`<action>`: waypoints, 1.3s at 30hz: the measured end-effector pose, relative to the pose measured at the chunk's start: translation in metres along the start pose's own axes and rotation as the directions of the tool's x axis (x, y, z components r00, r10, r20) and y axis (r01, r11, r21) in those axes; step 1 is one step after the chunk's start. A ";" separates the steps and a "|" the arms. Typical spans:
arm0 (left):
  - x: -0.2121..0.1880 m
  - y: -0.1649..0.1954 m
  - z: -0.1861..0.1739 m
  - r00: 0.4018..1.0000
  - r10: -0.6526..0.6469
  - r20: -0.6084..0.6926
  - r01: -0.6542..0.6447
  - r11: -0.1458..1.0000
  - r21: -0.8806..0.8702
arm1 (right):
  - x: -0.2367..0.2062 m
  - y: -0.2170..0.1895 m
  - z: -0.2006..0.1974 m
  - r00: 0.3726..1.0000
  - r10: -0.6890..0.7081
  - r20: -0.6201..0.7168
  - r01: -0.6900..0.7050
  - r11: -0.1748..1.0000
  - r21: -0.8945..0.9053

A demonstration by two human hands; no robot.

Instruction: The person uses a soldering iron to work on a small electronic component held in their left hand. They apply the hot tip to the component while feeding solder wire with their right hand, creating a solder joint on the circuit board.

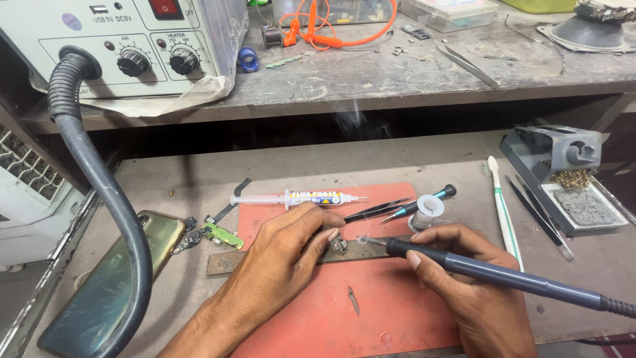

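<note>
My right hand (464,278) grips a dark grey soldering iron (503,275) like a pen, its tip close to a small metal part (340,245) on a dark metal strip (361,250). A wisp of smoke rises there. My left hand (288,255) rests on the red mat (371,311), its fingertips pressing on the small part and the strip. A flux syringe (298,198) lies just beyond the left hand. Black tweezers (377,210), a teal screwdriver (424,202) and a solder spool (426,212) lie near the right hand.
A hot-air station (126,46) with a thick black hose (99,185) stands at left. A phone (106,285) and green circuit board (223,235) lie left of the mat. A toothbrush (503,205), iron stand (563,172) with sponge, and spare tweezers (540,215) sit at right. The upper shelf holds orange cable (331,26).
</note>
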State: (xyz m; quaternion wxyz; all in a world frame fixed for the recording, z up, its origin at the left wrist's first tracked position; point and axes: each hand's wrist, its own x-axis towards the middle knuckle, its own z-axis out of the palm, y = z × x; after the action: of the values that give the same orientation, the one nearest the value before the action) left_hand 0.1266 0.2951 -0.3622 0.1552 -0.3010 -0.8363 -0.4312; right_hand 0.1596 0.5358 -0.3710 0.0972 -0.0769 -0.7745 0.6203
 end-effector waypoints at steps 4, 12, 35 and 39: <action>0.010 0.022 -0.009 0.999 -0.038 0.012 0.038 0.999 0.000 | -0.004 -0.023 -0.019 0.999 -0.037 -0.007 0.036 0.999 -0.034; 0.020 0.046 -0.017 0.998 -0.067 0.021 0.067 0.998 -0.012 | -0.005 -0.037 -0.026 0.998 -0.059 -0.002 0.059 0.998 0.014; 0.016 0.037 -0.010 0.986 -0.168 0.006 0.168 0.984 -0.057 | -0.005 -0.026 -0.024 0.999 -0.049 0.024 0.047 0.995 0.085; 0.017 0.038 -0.009 0.979 -0.202 0.008 0.202 0.977 -0.066 | -0.007 -0.025 -0.025 1.000 -0.030 0.007 0.030 1.000 -0.005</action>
State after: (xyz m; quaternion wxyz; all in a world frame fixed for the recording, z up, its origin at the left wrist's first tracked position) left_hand 0.1381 0.3108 -0.3241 0.0999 -0.2196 -0.8479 -0.4720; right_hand 0.1723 0.5528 -0.3420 0.1037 -0.0633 -0.7776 0.6169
